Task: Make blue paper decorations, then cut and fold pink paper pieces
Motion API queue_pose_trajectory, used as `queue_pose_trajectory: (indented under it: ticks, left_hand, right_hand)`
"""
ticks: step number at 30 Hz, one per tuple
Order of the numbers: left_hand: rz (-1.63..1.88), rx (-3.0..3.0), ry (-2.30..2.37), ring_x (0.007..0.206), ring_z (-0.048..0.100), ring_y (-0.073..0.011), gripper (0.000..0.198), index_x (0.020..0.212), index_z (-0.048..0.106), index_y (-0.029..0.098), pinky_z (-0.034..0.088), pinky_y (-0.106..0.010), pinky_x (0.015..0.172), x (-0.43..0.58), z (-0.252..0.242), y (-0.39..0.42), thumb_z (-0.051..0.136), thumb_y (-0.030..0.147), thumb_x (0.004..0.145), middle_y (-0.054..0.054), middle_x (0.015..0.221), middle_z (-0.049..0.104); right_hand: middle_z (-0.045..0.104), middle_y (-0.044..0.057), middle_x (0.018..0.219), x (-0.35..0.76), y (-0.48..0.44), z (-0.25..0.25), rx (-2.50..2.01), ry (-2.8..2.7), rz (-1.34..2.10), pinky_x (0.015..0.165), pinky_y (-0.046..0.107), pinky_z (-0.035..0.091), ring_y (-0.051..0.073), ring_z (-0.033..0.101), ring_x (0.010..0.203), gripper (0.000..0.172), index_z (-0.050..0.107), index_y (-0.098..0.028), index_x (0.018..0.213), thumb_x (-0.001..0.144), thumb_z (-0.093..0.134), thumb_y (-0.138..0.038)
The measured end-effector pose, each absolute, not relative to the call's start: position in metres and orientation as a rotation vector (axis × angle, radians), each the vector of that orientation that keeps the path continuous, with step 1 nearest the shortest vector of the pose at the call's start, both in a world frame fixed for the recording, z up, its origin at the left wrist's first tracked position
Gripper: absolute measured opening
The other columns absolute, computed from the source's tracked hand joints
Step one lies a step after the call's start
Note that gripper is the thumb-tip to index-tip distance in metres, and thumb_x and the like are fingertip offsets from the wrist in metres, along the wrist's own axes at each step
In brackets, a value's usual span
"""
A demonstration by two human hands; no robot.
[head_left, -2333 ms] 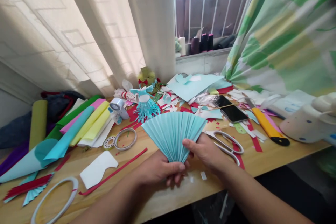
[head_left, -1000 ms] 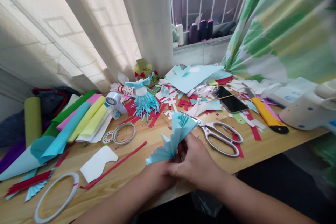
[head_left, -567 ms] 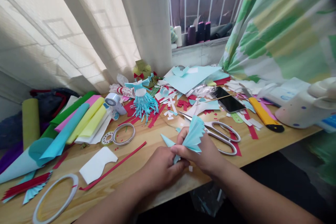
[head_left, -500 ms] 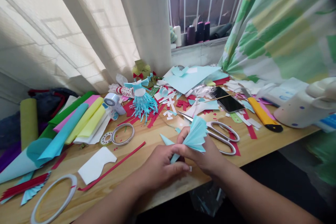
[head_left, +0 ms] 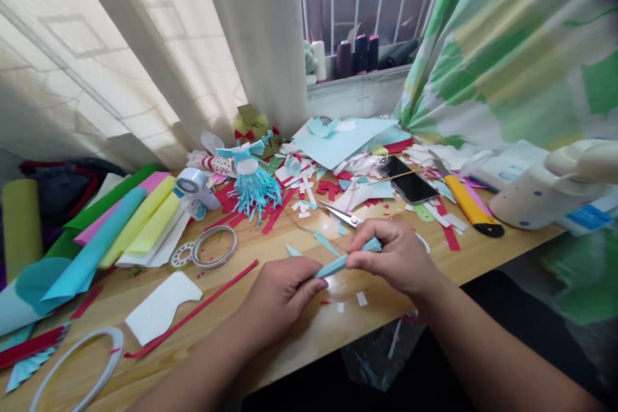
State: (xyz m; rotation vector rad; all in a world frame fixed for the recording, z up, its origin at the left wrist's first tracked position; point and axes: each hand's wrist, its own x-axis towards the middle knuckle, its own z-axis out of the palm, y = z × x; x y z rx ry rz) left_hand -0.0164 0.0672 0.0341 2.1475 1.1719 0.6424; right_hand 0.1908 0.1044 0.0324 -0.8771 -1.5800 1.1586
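Note:
A narrow folded strip of light blue paper [head_left: 335, 266] stretches between my two hands above the near part of the table. My left hand [head_left: 288, 286] pinches its left end between thumb and fingers. My right hand [head_left: 398, 257] grips the other end, and a short tip sticks out past the fingers. Behind my right hand lie scissors [head_left: 344, 214] with grey blades; most of their handles are hidden by the hand. Small blue paper scraps [head_left: 326, 243] lie just beyond my hands.
Paper rolls [head_left: 118, 212], tape rings [head_left: 215, 246] and a white cutout [head_left: 164, 308] lie left. A blue fringed paper figure [head_left: 253, 183] stands among scraps at the back. Right are a phone [head_left: 410, 180], a yellow cutter [head_left: 466, 199] and a white appliance [head_left: 535, 196].
The blue paper was fanned out with its zigzag edge spread; now it is pressed into a narrow strip. My right hand has moved right, away from my left. The view has shifted slightly.

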Motion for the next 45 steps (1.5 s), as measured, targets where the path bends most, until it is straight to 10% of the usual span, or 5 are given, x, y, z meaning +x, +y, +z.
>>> queue_pose_trajectory:
  ticks: [14,19,26,37,45]
  left_hand:
    - [0.676,2.574,1.378,0.062,0.056,-0.0162,0.022,0.087,0.067,0.016,0.038,-0.026,0.059,-0.019,0.03,0.06,0.048,0.025,0.088,-0.007,0.068,0.063]
    - [0.744,2.598,1.326,0.064,0.054,-0.0176,0.02,0.095,0.067,0.019,0.035,-0.029,0.063,-0.014,0.029,0.061,0.051,0.025,0.086,-0.007,0.07,0.066]
    - [0.977,1.632,1.297,0.05,0.05,-0.0117,0.017,0.065,0.063,0.017,0.034,-0.024,0.053,-0.017,0.039,0.068,0.062,0.029,0.078,-0.001,0.056,0.061]
    - [1.141,0.715,0.866,0.033,0.036,-0.0014,0.017,0.072,0.056,0.013,0.036,-0.017,0.047,-0.022,0.034,0.079,0.064,0.027,0.075,0.006,0.046,0.053]
    - [1.167,0.576,0.79,0.032,0.036,-0.0007,0.014,0.073,0.056,0.012,0.038,-0.017,0.048,-0.025,0.038,0.08,0.062,0.025,0.078,0.007,0.045,0.053]
  right_hand:
    - [0.07,0.006,0.079,0.195,0.095,0.028,-0.817,-2.47,-0.054,0.079,0.037,0.038,0.019,0.059,0.075,0.019,0.067,-0.02,0.094,0.091,0.05,-0.028]
    - [0.065,0.004,0.066,0.179,0.083,0.036,-0.865,-2.537,-0.178,0.069,0.035,0.034,0.018,0.054,0.066,0.025,0.064,-0.018,0.08,0.092,0.042,-0.016]
    - [0.068,0.01,0.099,0.22,0.093,0.026,-1.267,-2.17,0.162,0.078,0.032,0.045,0.02,0.062,0.089,0.028,0.058,-0.015,0.108,0.092,0.041,-0.03]
    - [0.066,0.012,0.101,0.246,0.111,-0.001,-1.712,-2.222,0.133,0.075,0.036,0.046,0.028,0.06,0.092,0.027,0.065,-0.019,0.101,0.077,0.057,-0.028]
    - [0.054,-0.001,0.067,0.249,0.039,0.027,-1.446,-1.25,1.258,0.04,0.027,0.04,0.011,0.043,0.04,0.069,0.041,-0.022,0.13,0.071,0.065,-0.05]
